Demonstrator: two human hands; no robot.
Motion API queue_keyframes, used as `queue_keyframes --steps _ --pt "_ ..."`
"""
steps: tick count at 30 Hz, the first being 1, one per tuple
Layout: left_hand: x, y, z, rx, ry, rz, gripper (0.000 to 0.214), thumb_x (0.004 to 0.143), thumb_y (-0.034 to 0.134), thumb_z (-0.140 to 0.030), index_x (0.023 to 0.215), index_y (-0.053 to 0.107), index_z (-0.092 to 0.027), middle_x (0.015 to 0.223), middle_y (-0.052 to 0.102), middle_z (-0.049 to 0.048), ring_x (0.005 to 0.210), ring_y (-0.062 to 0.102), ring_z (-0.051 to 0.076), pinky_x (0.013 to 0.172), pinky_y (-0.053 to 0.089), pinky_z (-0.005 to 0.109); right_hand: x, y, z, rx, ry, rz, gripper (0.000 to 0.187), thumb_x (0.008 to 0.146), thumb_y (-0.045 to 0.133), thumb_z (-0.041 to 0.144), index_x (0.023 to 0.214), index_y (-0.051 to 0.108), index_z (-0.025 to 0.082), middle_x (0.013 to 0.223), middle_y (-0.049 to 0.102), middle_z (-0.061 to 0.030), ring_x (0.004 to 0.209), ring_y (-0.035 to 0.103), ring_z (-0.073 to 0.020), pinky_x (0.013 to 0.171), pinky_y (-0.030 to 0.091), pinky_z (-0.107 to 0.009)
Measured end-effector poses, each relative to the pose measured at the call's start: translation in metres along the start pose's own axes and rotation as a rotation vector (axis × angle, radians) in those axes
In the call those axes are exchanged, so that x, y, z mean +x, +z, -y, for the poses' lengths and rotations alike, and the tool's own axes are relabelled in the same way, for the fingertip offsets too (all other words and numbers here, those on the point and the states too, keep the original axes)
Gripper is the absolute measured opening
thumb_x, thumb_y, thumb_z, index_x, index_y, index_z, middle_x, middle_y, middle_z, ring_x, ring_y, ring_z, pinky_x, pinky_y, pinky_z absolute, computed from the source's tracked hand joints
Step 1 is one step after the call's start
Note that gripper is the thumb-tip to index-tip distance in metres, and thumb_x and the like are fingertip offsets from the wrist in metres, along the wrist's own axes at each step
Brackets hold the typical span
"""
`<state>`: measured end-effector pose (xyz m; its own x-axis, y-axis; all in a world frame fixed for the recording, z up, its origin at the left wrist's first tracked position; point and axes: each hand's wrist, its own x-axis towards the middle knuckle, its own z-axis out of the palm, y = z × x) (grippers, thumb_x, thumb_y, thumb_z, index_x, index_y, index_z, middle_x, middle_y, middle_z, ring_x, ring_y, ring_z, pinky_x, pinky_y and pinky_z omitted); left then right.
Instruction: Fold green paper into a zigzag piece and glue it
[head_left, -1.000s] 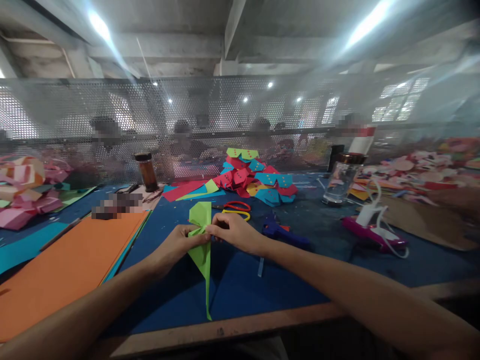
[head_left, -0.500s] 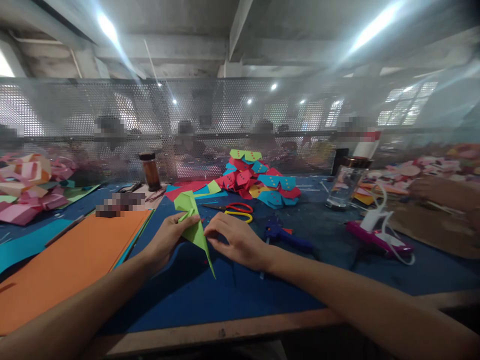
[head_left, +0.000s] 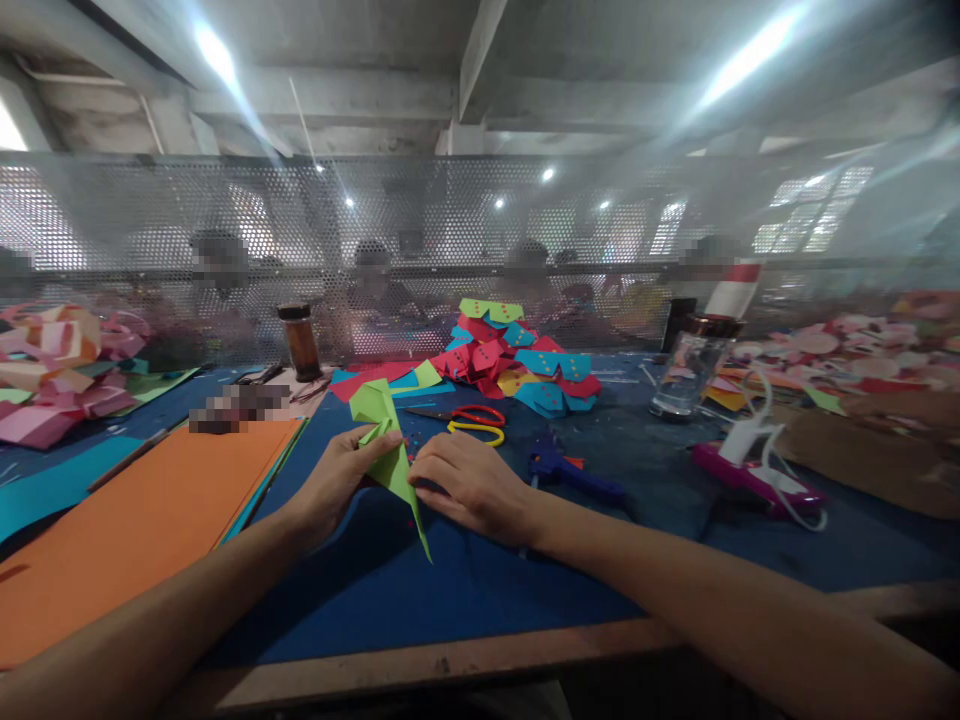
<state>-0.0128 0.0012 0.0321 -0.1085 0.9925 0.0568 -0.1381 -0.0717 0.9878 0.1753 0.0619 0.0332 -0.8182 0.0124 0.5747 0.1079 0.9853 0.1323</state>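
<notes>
The left hand (head_left: 334, 485) has its thumb pressed on the green paper (head_left: 391, 468), fingers closed beneath. The right hand (head_left: 480, 490) is half curled, fingertips at the paper's right edge; whether they pinch it or only touch it, I cannot tell. The paper is held between the 2 hands above the worktop (head_left: 337, 610), its narrow tail pointing toward the person.

It already carries folds and a gathered middle, so shaping looks partway along; it shows no red dots like those on the pieces in the dotted paper pile (head_left: 487, 355) beyond. How much is left cannot be judged further.

Just past the right hand lie the scissors (head_left: 480, 425), blades reaching close behind the paper, and the blue glue gun (head_left: 570, 472); both crowd that side. Left, orange sheets (head_left: 135, 510) lie under the forearm. Farther out are a brown jar (head_left: 302, 345), a clear jar (head_left: 686, 380), a purple glue gun (head_left: 757, 480) and pink paper shapes (head_left: 67, 370). A mesh screen (head_left: 420, 220) closes off the back.
</notes>
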Motion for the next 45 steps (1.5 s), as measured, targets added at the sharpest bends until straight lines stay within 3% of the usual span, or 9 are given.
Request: queue_keyframes --steps 24,34,45 --pt "-0.001 0.001 -0.001 -0.007 0.039 -0.021 0.033 0.072 0.078 -0.044 0.077 0.064 -0.015 0.063 0.058 -0.0033 0.054 0.051 0.010 0.053 0.042 0.020 0.000 0.000 -0.001 -0.074 -0.052 -0.046 0.019 0.100 0.043 0.025 0.101 0.059 0.015 0.097 0.066 -0.0092 0.092 0.057 -0.0188 0.082 0.042 -0.033" --pt "0.000 0.002 -0.001 0.070 0.084 -0.027 0.037 0.068 0.079 -0.046 0.070 0.063 -0.014 0.059 0.056 -0.0046 0.052 0.046 0.008 0.051 0.038 0.019 -0.001 0.002 -0.004 -0.070 -0.044 -0.009 0.020 0.100 0.044 0.024 0.101 0.061 0.014 0.095 0.066 -0.0091 0.090 0.058 -0.0189 0.079 0.040 -0.032" --pt "0.001 0.000 0.002 0.160 0.099 -0.029 0.039 0.069 0.076 -0.049 0.068 0.060 -0.014 0.060 0.052 -0.0049 0.054 0.042 0.009 0.053 0.035 0.021 0.001 0.010 -0.004 0.125 0.139 -0.033 0.024 0.099 0.049 0.035 0.090 0.061 0.015 0.088 0.066 -0.0067 0.081 0.059 -0.0182 0.073 0.041 -0.030"
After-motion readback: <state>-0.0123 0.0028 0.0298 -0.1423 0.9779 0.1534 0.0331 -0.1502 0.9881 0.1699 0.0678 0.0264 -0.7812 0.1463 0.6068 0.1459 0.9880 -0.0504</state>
